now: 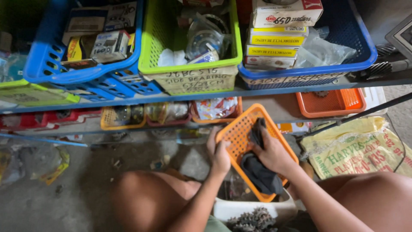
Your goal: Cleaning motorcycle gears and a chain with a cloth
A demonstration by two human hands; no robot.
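An orange plastic basket point(240, 129) is tilted in front of me, above my knees. My left hand point(219, 153) grips its left rim. My right hand point(271, 151) presses a dark cloth point(260, 174) against the inside of the basket. The cloth bunches at the basket's lower end, and a strip of it runs up under my fingers. Below the basket stands a white tub point(240, 209) with dark metal gears point(252, 220) in it.
A metal shelf point(274, 88) holds a blue basket point(64, 71) of boxes, a green basket point(189, 68) of bagged parts and a blue basket point(356, 60) of stacked boxes. Smaller baskets, one orange point(330, 103), sit on the lower shelf. A yellow sack point(356, 146) lies at right.
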